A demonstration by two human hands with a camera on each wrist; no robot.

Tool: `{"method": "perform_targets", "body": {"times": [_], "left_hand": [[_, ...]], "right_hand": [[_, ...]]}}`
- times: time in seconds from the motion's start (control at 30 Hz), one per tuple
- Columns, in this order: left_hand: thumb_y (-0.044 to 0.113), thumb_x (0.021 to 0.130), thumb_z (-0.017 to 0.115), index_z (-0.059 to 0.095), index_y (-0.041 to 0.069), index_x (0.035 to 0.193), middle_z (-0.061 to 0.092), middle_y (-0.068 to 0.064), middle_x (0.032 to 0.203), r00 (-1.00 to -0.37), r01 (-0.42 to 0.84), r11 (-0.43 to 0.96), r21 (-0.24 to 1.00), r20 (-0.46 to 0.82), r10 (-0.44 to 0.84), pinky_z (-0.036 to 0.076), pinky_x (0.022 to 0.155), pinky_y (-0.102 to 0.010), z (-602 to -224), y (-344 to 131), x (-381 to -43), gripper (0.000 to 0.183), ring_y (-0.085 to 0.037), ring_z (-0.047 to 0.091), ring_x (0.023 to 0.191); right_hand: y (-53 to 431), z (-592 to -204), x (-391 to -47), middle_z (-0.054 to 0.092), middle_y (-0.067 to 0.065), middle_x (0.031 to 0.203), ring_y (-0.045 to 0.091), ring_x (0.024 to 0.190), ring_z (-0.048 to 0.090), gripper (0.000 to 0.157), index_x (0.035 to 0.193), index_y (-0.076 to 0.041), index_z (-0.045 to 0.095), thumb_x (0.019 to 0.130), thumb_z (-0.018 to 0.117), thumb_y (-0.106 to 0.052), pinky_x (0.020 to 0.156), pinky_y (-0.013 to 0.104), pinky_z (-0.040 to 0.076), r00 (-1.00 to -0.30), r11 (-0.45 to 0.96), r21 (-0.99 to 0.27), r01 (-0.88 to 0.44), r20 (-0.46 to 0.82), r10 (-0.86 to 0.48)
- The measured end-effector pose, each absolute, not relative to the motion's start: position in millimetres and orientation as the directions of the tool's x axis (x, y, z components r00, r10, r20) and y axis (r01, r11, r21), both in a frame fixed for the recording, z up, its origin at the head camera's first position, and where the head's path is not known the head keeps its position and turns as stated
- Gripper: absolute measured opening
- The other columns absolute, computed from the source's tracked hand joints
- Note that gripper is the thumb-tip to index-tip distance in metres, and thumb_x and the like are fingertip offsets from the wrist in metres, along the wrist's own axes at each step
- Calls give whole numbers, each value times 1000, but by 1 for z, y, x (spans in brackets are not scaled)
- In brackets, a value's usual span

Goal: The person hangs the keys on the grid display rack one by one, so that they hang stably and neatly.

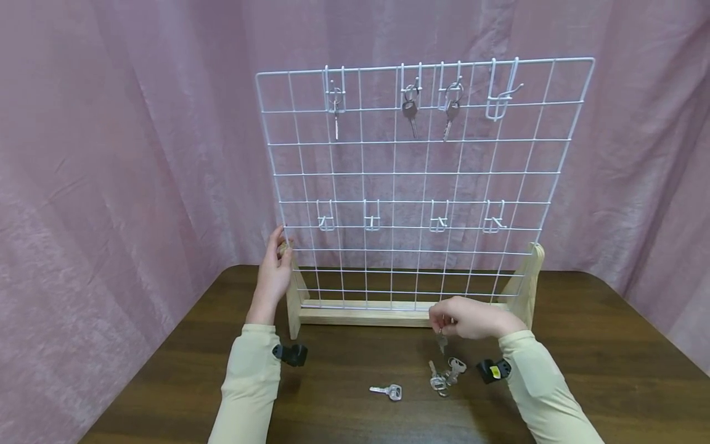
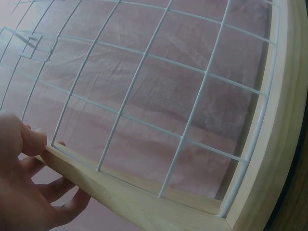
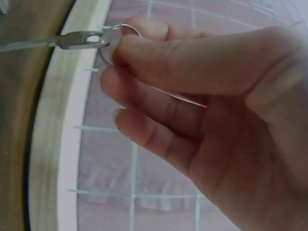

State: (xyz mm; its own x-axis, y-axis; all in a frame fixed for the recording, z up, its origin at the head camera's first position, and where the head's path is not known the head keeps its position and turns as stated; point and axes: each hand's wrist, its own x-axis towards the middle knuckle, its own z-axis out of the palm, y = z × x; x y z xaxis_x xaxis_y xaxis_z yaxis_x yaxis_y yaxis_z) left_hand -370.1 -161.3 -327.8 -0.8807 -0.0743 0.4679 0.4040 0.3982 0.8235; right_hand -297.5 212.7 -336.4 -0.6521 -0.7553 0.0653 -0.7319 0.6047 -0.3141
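My right hand (image 1: 471,317) pinches a key (image 3: 79,40) by its metal ring (image 3: 120,26) between thumb and index finger. The key hangs above the table, in front of the stand's bottom bar. At the left, my left hand (image 1: 273,274) grips the wooden side of the stand (image 2: 91,185), thumb on one face and fingers round the other. The stand holds a white wire grid (image 1: 394,174) upright. Below my right hand several keys (image 1: 438,382) lie in a small pile, and a single key (image 1: 394,392) lies left of them.
Three keys with rings hang on upper hooks, one of them a key (image 1: 410,110) near the middle. The upper right hook (image 1: 501,98) is bare, as are several lower hooks (image 1: 372,222). A pink curtain (image 1: 166,154) hangs behind the brown table (image 1: 333,407).
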Motion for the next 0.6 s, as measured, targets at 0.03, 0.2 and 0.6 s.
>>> {"method": "perform_targets", "body": {"times": [0.03,0.2,0.6], "left_hand": [[5,102,40,26,15,151,36,-21,151,-881,404,398,824,467,-73,41,107,-51,-328,-161,-370,52,-39,46,132],[6,103,39,26,14,151,36,-22,152,-885,397,400,826,461,-72,41,108,-51,-328,-162,-369,51,-40,46,132],[8,103,39,25,16,152,33,-22,153,-889,388,404,828,452,-74,39,110,-51,-328,-163,-369,51,-40,44,134]], "right_hand": [[213,-334,-297,55,-7,73,-3,67,45,21,81,-13,58,83,59,8,59,17,41,-657,606,-321,-728,73,-751],[215,-325,-292,56,-7,73,-3,66,45,18,82,-12,57,88,58,4,58,17,40,-676,611,-336,-717,121,-727],[208,-307,-282,53,-11,69,-4,60,45,12,92,-18,51,96,57,-8,55,18,38,-711,707,-159,-690,332,-620]]}}
